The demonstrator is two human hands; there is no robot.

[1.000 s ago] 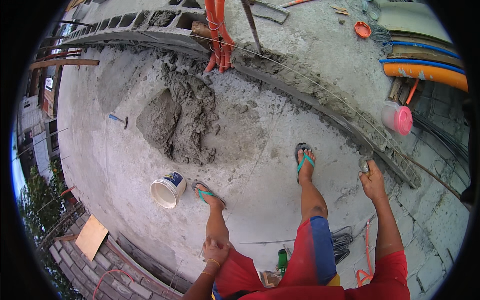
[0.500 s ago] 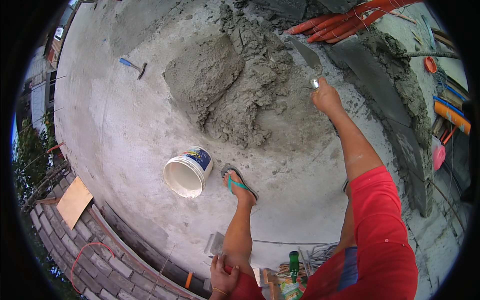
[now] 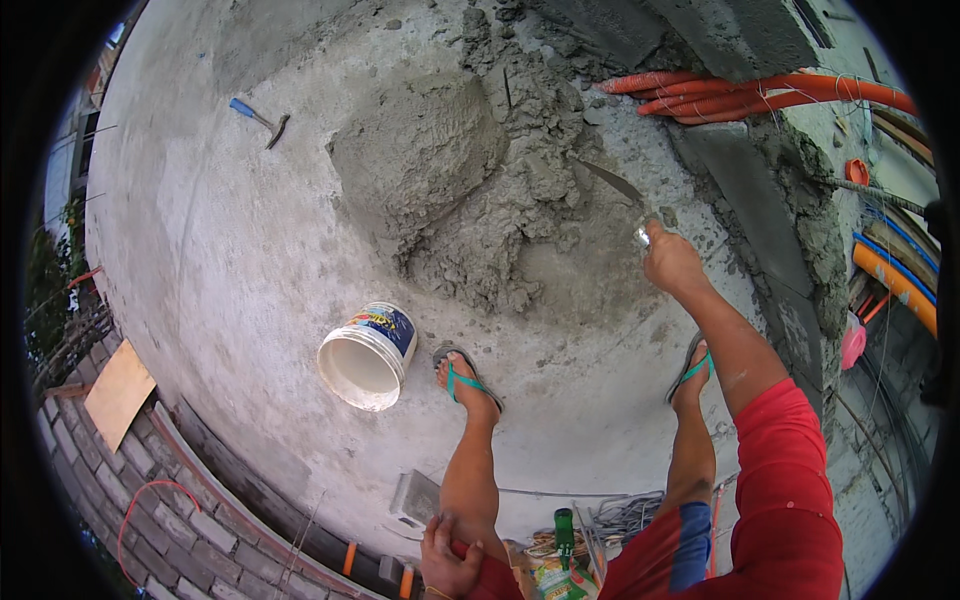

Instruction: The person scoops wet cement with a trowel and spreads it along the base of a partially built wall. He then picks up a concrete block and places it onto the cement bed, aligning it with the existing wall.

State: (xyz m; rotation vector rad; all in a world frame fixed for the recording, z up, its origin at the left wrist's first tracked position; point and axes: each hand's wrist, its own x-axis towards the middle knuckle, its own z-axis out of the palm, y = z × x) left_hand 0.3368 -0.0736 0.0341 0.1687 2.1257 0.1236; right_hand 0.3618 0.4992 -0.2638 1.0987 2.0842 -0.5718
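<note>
Concrete floor [image 3: 250,260] | trowel [image 3: 621,187] — held in right grip [image 3: 673,262] | pointing forward-left

The right hand [image 3: 672,262], a second ago at the right of the frame, is now right of centre in the upper half. Its trowel [image 3: 612,182] shows its blade more edge-on, tip at the mortar [image 3: 525,210]. With the view shifted, the orange pipes [image 3: 740,92] move from top centre to upper right.

Showing rough, matt mortar [image 3: 420,140], a metal trowel [image 3: 616,184], a smooth plastic bucket [image 3: 388,328], plastic pipes [image 3: 800,88], a matt cloth sleeve [image 3: 785,450] and matt concrete floor [image 3: 250,250].
</note>
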